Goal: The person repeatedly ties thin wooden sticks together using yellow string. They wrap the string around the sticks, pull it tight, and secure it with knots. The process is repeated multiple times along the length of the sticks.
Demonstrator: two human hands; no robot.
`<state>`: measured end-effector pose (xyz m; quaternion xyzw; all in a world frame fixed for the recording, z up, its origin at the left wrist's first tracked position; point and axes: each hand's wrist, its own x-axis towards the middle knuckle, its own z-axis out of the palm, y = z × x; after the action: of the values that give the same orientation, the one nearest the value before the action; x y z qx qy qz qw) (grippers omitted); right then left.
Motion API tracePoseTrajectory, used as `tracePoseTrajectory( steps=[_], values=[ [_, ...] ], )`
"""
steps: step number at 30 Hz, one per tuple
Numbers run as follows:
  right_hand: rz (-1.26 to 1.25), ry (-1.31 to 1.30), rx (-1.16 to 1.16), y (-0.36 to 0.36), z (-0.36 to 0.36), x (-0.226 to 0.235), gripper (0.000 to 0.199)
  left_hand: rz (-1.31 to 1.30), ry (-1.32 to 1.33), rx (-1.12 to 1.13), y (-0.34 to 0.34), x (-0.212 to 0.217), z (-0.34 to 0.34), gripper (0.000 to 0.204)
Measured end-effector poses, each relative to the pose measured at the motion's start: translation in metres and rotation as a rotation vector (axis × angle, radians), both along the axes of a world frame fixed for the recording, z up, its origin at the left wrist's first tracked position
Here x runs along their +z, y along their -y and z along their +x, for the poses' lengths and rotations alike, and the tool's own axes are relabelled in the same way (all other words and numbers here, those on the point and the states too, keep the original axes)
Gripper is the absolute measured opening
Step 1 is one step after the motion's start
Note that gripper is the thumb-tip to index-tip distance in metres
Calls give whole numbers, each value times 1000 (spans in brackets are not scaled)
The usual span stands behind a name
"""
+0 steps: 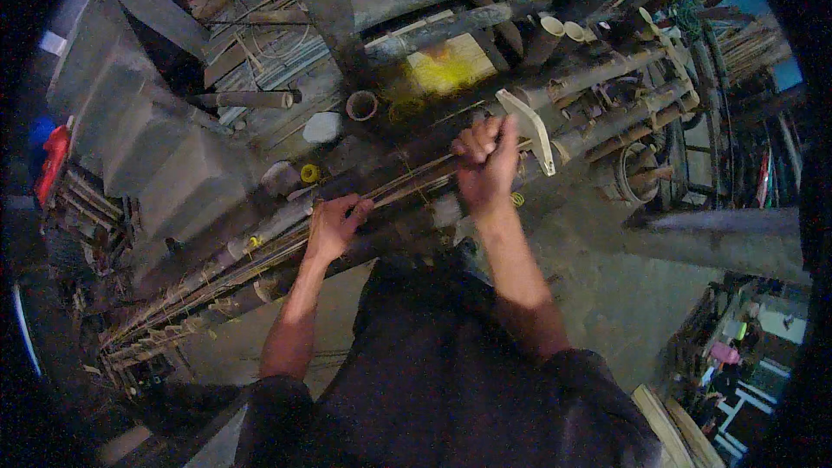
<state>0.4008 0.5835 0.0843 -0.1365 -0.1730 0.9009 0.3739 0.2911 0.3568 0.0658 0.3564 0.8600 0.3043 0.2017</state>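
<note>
Hands [334,225] [485,160] gripping bamboo strips [407,184], poles crowding

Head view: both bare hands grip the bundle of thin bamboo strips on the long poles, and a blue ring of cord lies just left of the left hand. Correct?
Not quite. In the head view the ring of cord is yellow, not blue. The rest holds: the left hand and the right hand both grip the bundle of thin bamboo strips lying along the long bamboo poles, and the ring lies just left of the left hand.
</note>
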Motion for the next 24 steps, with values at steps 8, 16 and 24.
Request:
tracePoseTrajectory(
  steps=[8, 16, 24],
  values=[
    [292, 490, 255, -43, 69, -97, 33, 14, -70, -175, -17, -32, 0, 24],
    [836, 1227, 793, 40, 299, -272, 59, -24, -174, -231, -67, -43, 23, 17],
    [806, 879, 1010, 64, 112, -153, 50, -99, -231, -87, -66, -42, 31, 22]
  ],
)
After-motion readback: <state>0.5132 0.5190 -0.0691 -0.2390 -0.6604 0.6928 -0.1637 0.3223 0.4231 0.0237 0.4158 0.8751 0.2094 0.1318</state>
